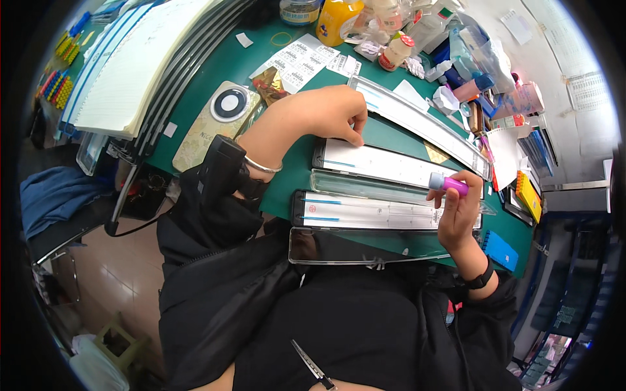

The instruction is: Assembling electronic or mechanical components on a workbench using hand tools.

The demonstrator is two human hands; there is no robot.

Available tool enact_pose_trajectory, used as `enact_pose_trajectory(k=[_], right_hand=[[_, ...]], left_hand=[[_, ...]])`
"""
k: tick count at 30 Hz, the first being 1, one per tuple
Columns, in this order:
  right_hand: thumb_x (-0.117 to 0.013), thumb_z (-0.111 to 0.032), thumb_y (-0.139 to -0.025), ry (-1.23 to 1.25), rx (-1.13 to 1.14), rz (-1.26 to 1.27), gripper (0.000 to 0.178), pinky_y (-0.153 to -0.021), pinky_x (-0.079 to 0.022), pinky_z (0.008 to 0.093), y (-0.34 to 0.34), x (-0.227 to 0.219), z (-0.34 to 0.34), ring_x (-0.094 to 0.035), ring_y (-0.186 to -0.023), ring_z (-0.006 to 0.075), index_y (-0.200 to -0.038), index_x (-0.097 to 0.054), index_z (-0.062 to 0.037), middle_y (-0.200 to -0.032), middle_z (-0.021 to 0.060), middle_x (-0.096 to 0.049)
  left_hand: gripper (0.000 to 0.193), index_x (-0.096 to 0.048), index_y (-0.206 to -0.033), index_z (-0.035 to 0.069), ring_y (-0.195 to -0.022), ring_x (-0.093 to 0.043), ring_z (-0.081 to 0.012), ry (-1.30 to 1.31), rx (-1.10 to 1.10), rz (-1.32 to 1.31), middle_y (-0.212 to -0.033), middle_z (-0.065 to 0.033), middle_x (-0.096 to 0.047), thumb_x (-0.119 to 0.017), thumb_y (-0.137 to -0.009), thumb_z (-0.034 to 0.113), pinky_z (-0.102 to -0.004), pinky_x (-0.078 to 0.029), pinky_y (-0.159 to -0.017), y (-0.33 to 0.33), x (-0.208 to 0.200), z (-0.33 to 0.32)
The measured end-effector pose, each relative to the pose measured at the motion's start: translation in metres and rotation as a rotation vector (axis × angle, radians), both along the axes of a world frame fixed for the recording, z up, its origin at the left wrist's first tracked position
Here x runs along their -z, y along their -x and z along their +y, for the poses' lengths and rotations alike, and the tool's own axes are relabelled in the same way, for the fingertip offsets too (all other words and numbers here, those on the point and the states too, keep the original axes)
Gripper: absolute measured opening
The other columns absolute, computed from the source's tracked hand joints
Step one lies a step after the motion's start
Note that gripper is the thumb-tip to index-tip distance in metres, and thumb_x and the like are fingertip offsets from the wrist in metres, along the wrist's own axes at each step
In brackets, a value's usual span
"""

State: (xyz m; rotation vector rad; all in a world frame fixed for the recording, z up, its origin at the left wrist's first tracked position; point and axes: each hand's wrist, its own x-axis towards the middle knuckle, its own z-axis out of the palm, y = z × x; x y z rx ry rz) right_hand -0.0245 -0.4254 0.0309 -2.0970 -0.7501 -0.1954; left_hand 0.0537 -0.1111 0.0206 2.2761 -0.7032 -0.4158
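My left hand [336, 111] reaches over the table with its fingers closed in a pinch, at the upper edge of a long narrow case [391, 159] lined with white. Whatever its fingertips hold is too small to make out. My right hand [458, 215] grips a small pink vial [455, 185] with a pale translucent end, above the right part of that case. Nearer my body lies a second long case [365, 212] with thin blue sticks [319, 202] on its white lining; its clear lid [352, 246] hangs toward my lap. Farther off, another long clear-edged case [417, 114] lies at a slant.
A phone [212, 124] in a patterned cover lies left of my forearm, near label sheets [301, 62]. Bottles [396, 52] and clutter crowd the back right. An open notebook [120, 68] rests on a rack at left. Tweezers [310, 362] lie against my lap.
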Motion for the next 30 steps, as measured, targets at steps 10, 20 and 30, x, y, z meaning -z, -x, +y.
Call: enact_pose_trajectory(k=[10, 20, 30], right_hand=[[-0.064, -0.013, -0.100, 0.279, -0.342, 0.659, 0.019, -0.055, -0.046, 0.0255, -0.048, -0.037, 0.099, -0.061, -0.060, 0.0111, -0.111, -0.054, -0.0011, -0.077, 0.0083, -0.064], [-0.074, -0.008, -0.090, 0.387, -0.455, 0.137, 0.021, -0.058, -0.049, 0.0321, -0.053, -0.008, 0.134, -0.064, -0.060, 0.0215, -0.103, -0.060, -0.0008, -0.076, 0.0125, -0.065], [-0.076, -0.006, -0.087, 0.395, -0.465, 0.075, 0.022, -0.057, -0.048, 0.0329, -0.050, -0.008, 0.137, -0.063, -0.061, 0.0239, -0.102, -0.060, -0.0018, -0.074, 0.0130, -0.062]], left_hand=[[0.024, -0.078, -0.083, 0.002, -0.089, -0.070, -0.0249, 0.022, -0.016, 0.090, -0.088, -0.0143, -0.074, -0.085, -0.077, 0.024, -0.0362, -0.055, -0.078, -0.007, 0.008, 0.024], [0.024, -0.071, -0.096, 0.006, -0.090, -0.068, -0.0287, -0.092, -0.181, -0.035, -0.095, -0.0127, -0.070, -0.078, -0.084, 0.025, -0.0408, -0.053, -0.078, -0.011, 0.019, 0.027], [0.024, -0.071, -0.097, 0.006, -0.093, -0.068, -0.0287, -0.131, -0.198, -0.009, -0.098, -0.0130, -0.070, -0.076, -0.086, 0.027, -0.0408, -0.053, -0.080, -0.007, 0.011, 0.025]])
